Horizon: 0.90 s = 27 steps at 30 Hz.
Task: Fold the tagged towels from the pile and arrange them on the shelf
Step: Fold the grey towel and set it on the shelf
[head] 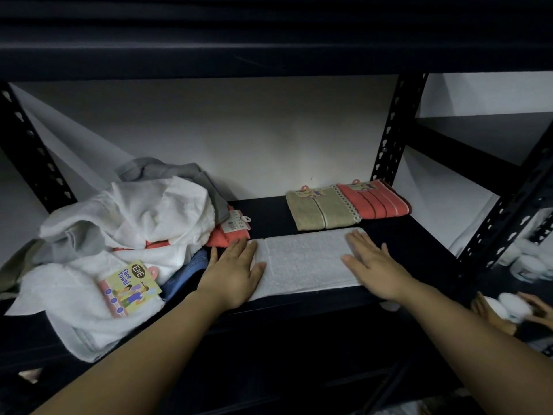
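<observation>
A white towel (302, 259) lies folded into a long strip on the black shelf (269, 214), near its front edge. My left hand (233, 265) presses flat on the strip's left end. Its right end is under my right hand (374, 262), fingers straight. Behind the strip, a folded beige towel (317, 209) and a folded coral towel (377, 200), both tagged, sit side by side at the back right. On the left is the pile (125, 235) of loose white, grey, coral and blue towels, with a "Face Towel" tag (128, 287) on top.
Black slotted uprights (392, 130) frame the bay, and a dark upper shelf (269, 40) hangs overhead. At the lower right another person's hands (508, 310) hold a white object beside some white jars (526, 265).
</observation>
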### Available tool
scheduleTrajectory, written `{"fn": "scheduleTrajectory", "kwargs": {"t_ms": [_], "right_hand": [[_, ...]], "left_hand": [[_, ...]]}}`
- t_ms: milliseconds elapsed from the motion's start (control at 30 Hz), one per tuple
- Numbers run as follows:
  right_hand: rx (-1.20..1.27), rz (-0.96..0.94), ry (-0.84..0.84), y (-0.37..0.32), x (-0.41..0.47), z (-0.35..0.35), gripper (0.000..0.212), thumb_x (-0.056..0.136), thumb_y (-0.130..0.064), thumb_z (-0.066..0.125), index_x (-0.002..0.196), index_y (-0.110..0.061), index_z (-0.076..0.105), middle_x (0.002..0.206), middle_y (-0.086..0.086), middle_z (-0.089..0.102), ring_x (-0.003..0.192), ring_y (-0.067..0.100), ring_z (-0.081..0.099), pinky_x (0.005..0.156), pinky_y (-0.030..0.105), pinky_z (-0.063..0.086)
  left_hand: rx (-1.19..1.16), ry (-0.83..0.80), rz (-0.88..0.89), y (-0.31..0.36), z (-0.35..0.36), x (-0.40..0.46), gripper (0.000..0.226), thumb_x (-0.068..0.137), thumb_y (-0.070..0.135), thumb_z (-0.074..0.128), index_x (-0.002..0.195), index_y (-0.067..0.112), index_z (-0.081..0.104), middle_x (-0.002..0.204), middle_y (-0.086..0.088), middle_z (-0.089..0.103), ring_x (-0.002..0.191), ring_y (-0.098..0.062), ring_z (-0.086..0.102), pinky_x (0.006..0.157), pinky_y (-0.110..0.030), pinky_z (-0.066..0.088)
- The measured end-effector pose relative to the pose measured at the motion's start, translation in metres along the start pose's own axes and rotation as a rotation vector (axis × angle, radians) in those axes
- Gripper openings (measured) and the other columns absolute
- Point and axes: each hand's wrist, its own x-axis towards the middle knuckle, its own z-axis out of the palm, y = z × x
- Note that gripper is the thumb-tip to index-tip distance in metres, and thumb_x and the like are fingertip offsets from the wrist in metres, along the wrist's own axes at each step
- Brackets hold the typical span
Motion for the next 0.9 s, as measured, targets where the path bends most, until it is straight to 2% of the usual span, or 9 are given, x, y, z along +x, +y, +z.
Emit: {"fn": "scheduleTrajectory", "kwargs": {"t_ms": [100, 200, 300, 367, 433, 567, 700, 833, 900], "right_hand": [[0.112, -0.006, 0.073, 0.019, -0.01, -0.005, 0.06, 0.108, -0.045, 0.045, 0.163, -0.029, 0.027, 0.173, -0.007, 0.011, 0.153, -0.003, -0.003, 0.123, 0.031, -0.013], [0.152, 0.066, 0.117, 0.034, -0.022, -0.015, 0.057, 0.105, -0.048, 0.052, 0.158, -0.031, 0.039, 0.167, -0.01, 0.028, 0.156, 0.004, 0.01, 0.126, 0.036, -0.008], [0.181, 0.103, 0.204, 0.046, -0.033, -0.023, 0.048, 0.1, -0.045, 0.061, 0.145, -0.027, 0.056, 0.151, -0.005, 0.051, 0.145, 0.017, 0.043, 0.128, 0.045, 0.019], [0.268, 0.104, 0.238, 0.055, -0.039, -0.026, 0.039, 0.096, -0.038, 0.071, 0.132, -0.024, 0.067, 0.146, -0.005, 0.058, 0.138, 0.015, 0.051, 0.122, 0.035, 0.032], [0.357, 0.099, 0.19, 0.061, -0.043, -0.028, 0.031, 0.093, -0.031, 0.076, 0.123, -0.028, 0.071, 0.149, -0.007, 0.055, 0.143, 0.01, 0.046, 0.12, 0.026, 0.028], [0.378, 0.075, 0.068, 0.067, -0.046, -0.034, 0.039, 0.089, -0.025, 0.081, 0.125, -0.033, 0.07, 0.158, -0.01, 0.044, 0.15, 0.003, 0.03, 0.123, 0.027, 0.02], [0.396, 0.049, 0.057, 0.067, -0.047, -0.033, 0.041, 0.084, -0.036, 0.084, 0.121, -0.043, 0.068, 0.16, -0.012, 0.041, 0.152, 0.003, 0.025, 0.127, 0.036, 0.021], [0.348, 0.039, 0.081, 0.069, -0.044, -0.029, 0.044, 0.081, -0.047, 0.081, 0.122, -0.045, 0.066, 0.16, -0.013, 0.039, 0.153, 0.005, 0.026, 0.128, 0.043, 0.019], [0.345, 0.052, 0.083, 0.07, -0.043, -0.028, 0.054, 0.072, -0.061, 0.075, 0.123, -0.045, 0.065, 0.16, -0.015, 0.038, 0.153, 0.005, 0.026, 0.127, 0.045, 0.02]], "left_hand": [[0.037, 0.08, 0.084, 0.007, -0.006, 0.004, 0.06, 0.106, 0.048, 0.037, 0.157, 0.016, 0.036, 0.164, -0.009, 0.033, 0.152, -0.028, 0.027, 0.126, -0.046, 0.018], [0.01, 0.168, 0.176, 0.029, -0.013, 0.011, 0.042, 0.098, 0.031, 0.052, 0.137, 0.016, 0.058, 0.139, -0.005, 0.055, 0.127, -0.026, 0.05, 0.102, -0.039, 0.046], [-0.01, 0.247, 0.276, 0.072, -0.011, 0.02, 0.027, 0.089, 0.03, 0.057, 0.112, 0.02, 0.067, 0.111, -0.001, 0.062, 0.105, -0.024, 0.054, 0.083, -0.037, 0.05], [-0.079, 0.235, 0.348, 0.107, -0.006, 0.027, 0.022, 0.09, 0.034, 0.059, 0.106, 0.022, 0.068, 0.107, 0.002, 0.063, 0.103, -0.021, 0.055, 0.083, -0.037, 0.05], [-0.138, 0.179, 0.43, 0.139, 0.0, 0.036, 0.025, 0.091, 0.041, 0.063, 0.108, 0.023, 0.07, 0.109, 0.002, 0.064, 0.105, -0.02, 0.057, 0.088, -0.037, 0.051], [-0.126, 0.038, 0.527, 0.183, 0.008, 0.054, 0.032, 0.091, 0.049, 0.068, 0.114, 0.027, 0.071, 0.117, 0.003, 0.064, 0.112, -0.019, 0.056, 0.094, -0.036, 0.049], [-0.068, 0.01, 0.587, 0.19, 0.011, 0.064, 0.029, 0.093, 0.05, 0.066, 0.106, 0.025, 0.071, 0.11, 0.004, 0.064, 0.103, -0.017, 0.061, 0.081, -0.03, 0.049], [0.027, 0.02, 0.646, 0.189, 0.013, 0.067, 0.027, 0.097, 0.044, 0.052, 0.091, 0.022, 0.067, 0.099, 0.004, 0.062, 0.093, -0.018, 0.061, 0.078, -0.041, 0.052], [0.005, 0.044, 0.65, 0.187, 0.013, 0.066, 0.028, 0.098, 0.045, 0.051, 0.089, 0.023, 0.066, 0.099, 0.006, 0.062, 0.092, -0.016, 0.06, 0.077, -0.041, 0.052]]}}
